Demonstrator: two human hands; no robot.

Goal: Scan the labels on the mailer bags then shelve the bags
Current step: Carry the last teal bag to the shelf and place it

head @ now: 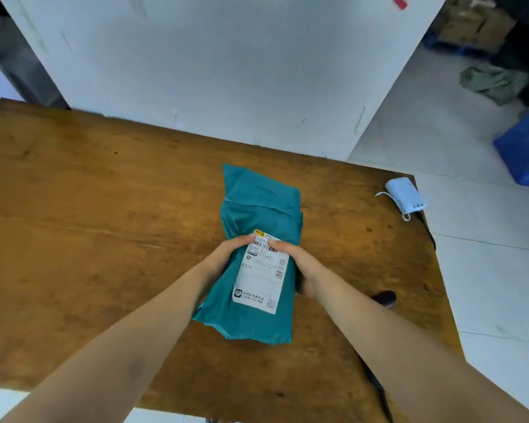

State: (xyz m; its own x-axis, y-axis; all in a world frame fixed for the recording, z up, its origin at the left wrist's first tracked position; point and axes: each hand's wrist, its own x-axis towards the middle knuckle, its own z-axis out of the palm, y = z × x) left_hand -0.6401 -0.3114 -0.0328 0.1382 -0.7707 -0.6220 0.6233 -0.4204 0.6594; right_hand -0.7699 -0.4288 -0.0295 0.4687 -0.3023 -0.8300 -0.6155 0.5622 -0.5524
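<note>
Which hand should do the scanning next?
Probably the right hand: a dark thing, maybe the scanner, sits under it. The left hand grips the mailer bag by its edge, keeping the label face up.
</note>
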